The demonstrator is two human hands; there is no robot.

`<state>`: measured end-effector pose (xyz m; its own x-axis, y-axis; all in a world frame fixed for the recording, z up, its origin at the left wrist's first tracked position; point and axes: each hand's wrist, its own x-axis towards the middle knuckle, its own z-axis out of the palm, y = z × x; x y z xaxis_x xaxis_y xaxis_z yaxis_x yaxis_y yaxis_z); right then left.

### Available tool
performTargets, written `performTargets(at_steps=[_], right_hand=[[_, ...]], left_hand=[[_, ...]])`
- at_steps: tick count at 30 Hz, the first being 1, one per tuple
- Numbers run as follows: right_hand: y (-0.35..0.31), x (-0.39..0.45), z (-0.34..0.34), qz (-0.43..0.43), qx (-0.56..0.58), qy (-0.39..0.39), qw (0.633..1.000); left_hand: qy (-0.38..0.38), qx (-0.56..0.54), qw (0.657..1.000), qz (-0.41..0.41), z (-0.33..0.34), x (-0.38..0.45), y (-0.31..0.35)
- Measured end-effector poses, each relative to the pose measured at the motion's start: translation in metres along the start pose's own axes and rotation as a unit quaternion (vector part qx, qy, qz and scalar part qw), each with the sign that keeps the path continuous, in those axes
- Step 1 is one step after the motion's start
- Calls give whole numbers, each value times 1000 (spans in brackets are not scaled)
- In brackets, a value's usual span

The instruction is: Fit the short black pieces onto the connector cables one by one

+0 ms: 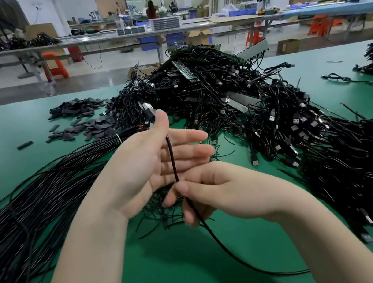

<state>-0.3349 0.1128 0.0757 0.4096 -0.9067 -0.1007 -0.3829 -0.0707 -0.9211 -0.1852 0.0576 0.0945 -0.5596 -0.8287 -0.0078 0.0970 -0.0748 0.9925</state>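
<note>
One cable (171, 158) pinched by right hand (213, 191); left hand (158, 156) open, thumb near the plug. Short black pieces (84, 126) perhaps dozens, uncountable. Green table (176, 266), factory hall.

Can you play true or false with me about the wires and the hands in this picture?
1. The right hand pinches a black cable. True.
2. The table is red. False: it is green.
3. The left hand is a tight fist. False: its fingers are stretched out, with the thumb up by the cable's plug.
4. A heap of short black pieces lies on the table to the left, beyond the hands. True.
5. The big cable pile sits in a blue box. False: it lies loose on the table.
</note>
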Motion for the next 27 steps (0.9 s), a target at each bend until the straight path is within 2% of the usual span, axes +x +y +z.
performTargets(at_steps=[4,6,9,11,14,17,20,22,24,27], right_hand=[[8,1,-3,14,40,-32,999],[14,3,-4,23,34,-52,998],[21,4,-11,45,-27,-42,998],[25,0,-22,69,-88,-17,994],[26,-11,-43,91,-146,80,982],[19,-20,-55,59,-66,178,980],[5,-24,-49,9,-25,210,977],[-4,-26,-42,-24,-14,238,971],[-11,-28,-37,-64,22,225,972],[-11,-27,-28,-126,73,109,983]], left_hand=[[-20,2,1000,-14,6,1,-2],[-38,-34,999,-19,10,1,-2],[-73,-102,991,-37,11,-1,1],[-105,-102,988,-48,11,-3,2],[-147,23,986,-76,10,-5,0],[-149,191,961,-136,15,0,-9],[-102,242,957,-124,16,6,-19],[-59,203,972,-101,13,10,-22],[-27,113,991,-71,11,12,-19],[-26,-80,996,5,11,9,-8]])
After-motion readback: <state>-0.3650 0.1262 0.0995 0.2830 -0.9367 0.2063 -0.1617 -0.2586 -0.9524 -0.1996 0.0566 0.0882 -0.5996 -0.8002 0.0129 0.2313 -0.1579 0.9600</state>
